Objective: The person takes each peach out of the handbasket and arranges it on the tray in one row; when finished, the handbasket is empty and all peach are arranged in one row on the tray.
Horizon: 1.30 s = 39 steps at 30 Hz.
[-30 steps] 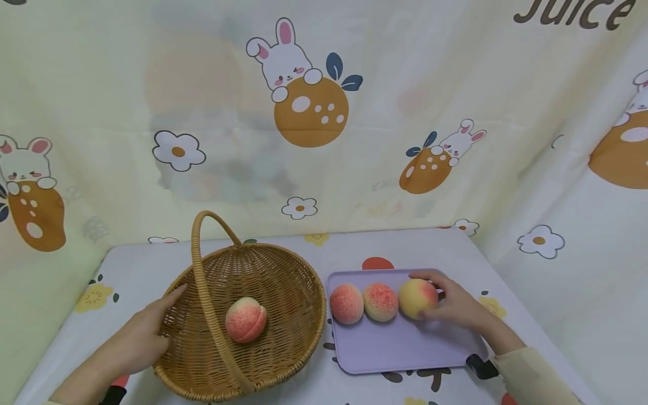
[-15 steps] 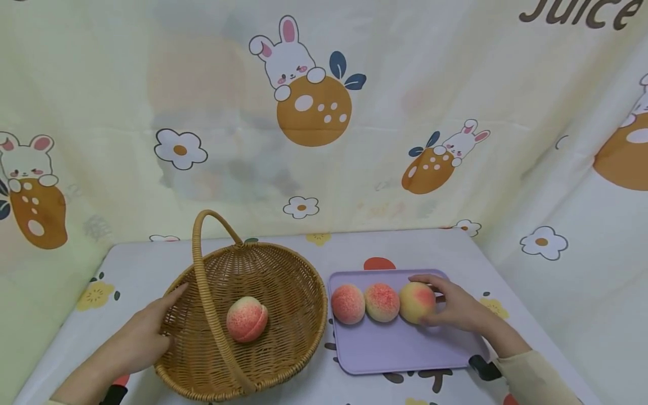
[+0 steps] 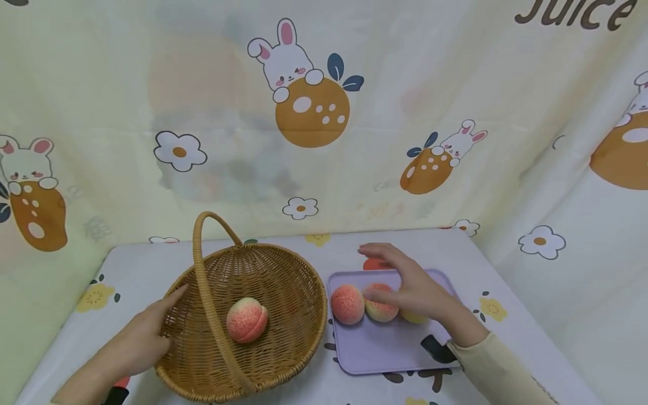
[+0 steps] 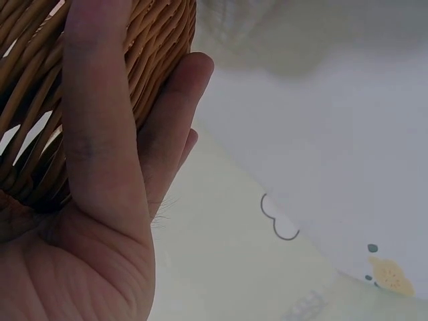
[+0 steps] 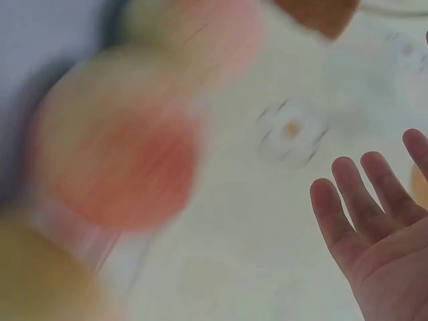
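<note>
My left hand [image 3: 136, 340] grips the left rim of a brown wicker basket [image 3: 291, 315]; in the left wrist view its fingers [image 4: 175, 100] lie along the woven wall. One pink peach [image 3: 246, 320] rests inside, right of the handle. My right hand [image 3: 417, 289] is held over a lavender tray [image 3: 374, 354] with fingers spread and nothing in its grasp. Three peaches stand in a row there: a pink one [image 3: 347, 304] at left, a middle one [image 3: 383, 315] partly covered by my thumb, and a yellowish one [image 3: 414, 316] mostly hidden behind my hand.
The basket's tall arched handle [image 3: 199, 270] rises above its rim. A patterned cloth covers the table [image 3: 283, 388], and a rabbit-print curtain [image 3: 228, 185] hangs close behind it. Between basket and tray lies a narrow strip of cloth.
My right hand has let go of the yellowish peach on the right and moved left and up, over the middle peach. The left hand and the basket stay as they were.
</note>
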### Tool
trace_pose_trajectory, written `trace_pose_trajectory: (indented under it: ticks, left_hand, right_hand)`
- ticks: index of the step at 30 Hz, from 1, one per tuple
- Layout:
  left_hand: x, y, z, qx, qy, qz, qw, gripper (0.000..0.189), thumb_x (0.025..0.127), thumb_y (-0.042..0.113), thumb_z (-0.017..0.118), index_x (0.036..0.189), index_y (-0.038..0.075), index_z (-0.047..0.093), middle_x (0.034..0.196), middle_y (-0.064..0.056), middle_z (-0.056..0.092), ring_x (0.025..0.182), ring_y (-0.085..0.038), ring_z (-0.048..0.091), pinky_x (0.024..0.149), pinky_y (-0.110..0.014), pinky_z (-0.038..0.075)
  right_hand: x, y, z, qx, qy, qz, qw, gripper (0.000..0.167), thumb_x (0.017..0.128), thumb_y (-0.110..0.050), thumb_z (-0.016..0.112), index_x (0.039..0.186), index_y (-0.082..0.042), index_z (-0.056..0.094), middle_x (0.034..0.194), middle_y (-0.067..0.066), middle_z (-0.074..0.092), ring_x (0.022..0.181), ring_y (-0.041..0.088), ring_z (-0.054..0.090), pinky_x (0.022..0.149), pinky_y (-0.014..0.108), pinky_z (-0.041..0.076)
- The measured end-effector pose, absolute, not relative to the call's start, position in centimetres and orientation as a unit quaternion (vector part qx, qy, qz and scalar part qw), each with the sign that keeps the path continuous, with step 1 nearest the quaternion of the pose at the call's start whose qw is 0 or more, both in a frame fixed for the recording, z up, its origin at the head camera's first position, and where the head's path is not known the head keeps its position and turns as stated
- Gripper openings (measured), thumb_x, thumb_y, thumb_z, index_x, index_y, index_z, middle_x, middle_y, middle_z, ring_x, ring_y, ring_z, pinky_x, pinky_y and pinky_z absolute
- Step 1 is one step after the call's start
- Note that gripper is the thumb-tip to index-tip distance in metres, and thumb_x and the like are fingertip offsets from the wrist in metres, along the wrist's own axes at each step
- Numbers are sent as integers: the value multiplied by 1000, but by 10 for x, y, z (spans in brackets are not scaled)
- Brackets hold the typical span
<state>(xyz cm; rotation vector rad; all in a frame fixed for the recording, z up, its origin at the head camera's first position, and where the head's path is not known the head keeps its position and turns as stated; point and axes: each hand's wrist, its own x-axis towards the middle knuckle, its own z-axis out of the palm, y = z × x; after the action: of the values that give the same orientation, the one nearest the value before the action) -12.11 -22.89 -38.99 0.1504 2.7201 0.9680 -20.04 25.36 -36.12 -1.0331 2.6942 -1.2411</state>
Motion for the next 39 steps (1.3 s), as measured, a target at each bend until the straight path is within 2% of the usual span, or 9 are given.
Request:
trace_pose_trajectory:
  ticks: [6, 12, 21, 26, 30, 33, 37, 39]
  left_hand:
    - [-120, -227, -391, 63, 934, 333, 113, 95, 74, -12, 63, 158, -6, 20, 151, -42, 29, 134, -60, 34, 95, -69, 43]
    - [-120, -227, -391, 56, 934, 332, 116, 95, 74, -12, 63, 158, -6, 20, 150, -43, 30, 133, -61, 35, 94, -68, 45]
    - [-119, -227, -392, 51, 933, 335, 119, 94, 75, -13, 64, 158, -6, 21, 149, -44, 29, 133, -61, 34, 94, -68, 45]
    - [-119, -227, -391, 48, 933, 335, 122, 93, 75, -12, 64, 158, -6, 21, 149, -44, 28, 133, -62, 33, 94, -69, 44]
    - [-118, -228, -391, 46, 934, 334, 119, 94, 75, -12, 64, 158, -6, 21, 149, -44, 28, 133, -62, 33, 94, -69, 43]
    - [-117, -229, -392, 49, 935, 333, 114, 94, 74, -12, 64, 158, -6, 21, 148, -44, 29, 133, -62, 34, 94, -70, 43]
    - [-117, -229, -391, 55, 936, 331, 106, 93, 75, -12, 63, 158, -6, 22, 148, -44, 30, 133, -61, 35, 94, -70, 43]
    - [-117, -229, -391, 58, 936, 331, 103, 93, 75, -13, 63, 157, -6, 22, 148, -44, 31, 132, -61, 35, 94, -70, 44]
  right_hand:
    - [-195, 190, -350, -395, 799, -451, 43, 72, 85, -19, 82, 148, -27, 48, 151, -8, 45, 137, 19, 46, 108, 48, 41]
    - [-195, 144, -354, -436, 793, -419, 72, 77, 86, -27, 82, 151, -33, 42, 152, -12, 42, 139, 14, 42, 109, 48, 40]
    - [-196, 104, -372, -491, 805, -312, 116, 93, 84, -28, 83, 160, -27, 29, 160, -10, 32, 146, 11, 30, 116, 39, 31]
    - [-193, 86, -374, -519, 803, -262, 135, 94, 85, -35, 81, 161, -26, 27, 162, -9, 31, 147, 10, 28, 117, 36, 29]
    - [-189, 71, -376, -546, 800, -201, 144, 91, 87, -31, 80, 161, -18, 28, 162, -4, 31, 148, 10, 26, 118, 29, 23]
    - [-186, 64, -380, -550, 810, -143, 147, 89, 86, -28, 80, 160, -16, 31, 164, -1, 29, 150, 15, 23, 119, 30, 20]
    - [-183, 61, -383, -531, 831, -103, 128, 89, 81, -28, 84, 157, -21, 38, 161, 0, 32, 144, 17, 36, 114, 31, 33]
    - [-182, 61, -382, -513, 847, -96, 104, 88, 80, -27, 86, 156, -23, 42, 154, 1, 38, 133, 14, 48, 105, 28, 42]
